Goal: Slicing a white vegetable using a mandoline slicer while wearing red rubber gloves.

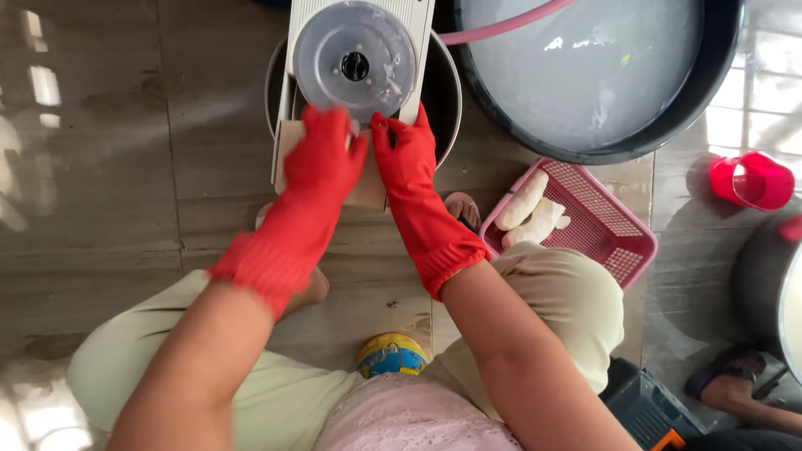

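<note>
From the head camera, you sat low on the tiled floor (100, 192) with both knees spread, wearing red rubber gloves. Your left hand (322, 159) lay on the lower end of the white slicer (361, 58), fingers curled down over something at the edge of its disc (355, 63); what sat under the palm was hidden, so I cannot tell whether that grip was clamped on anything. Your right hand (405, 163) rested just beside it, fingers held flat and together, tips touching the slicer's frame at the lower right of the disc, holding nothing that showed. The two hands were nearly touching. The slicer lay across the rim of a metal bowl (447, 96), with its round grey disc facing up and a black knob at the centre; a few pale scraps clung to the disc. A brown board (368, 192) showed beneath your hands at the slicer's near end. Right of your right forearm, a pink basket (618, 234) stood on the floor with a few peeled white roots (530, 213) in its left corner. Beyond it, a big black tub (718, 75) held cloudy water, and a pink hose (501, 25) ran into it. A red cup (752, 179) stood well apart at the right edge. Between your knees lay a yellow and blue ball (390, 355). At the lower right, another person's sandalled foot (731, 380) rested on the floor.
</note>
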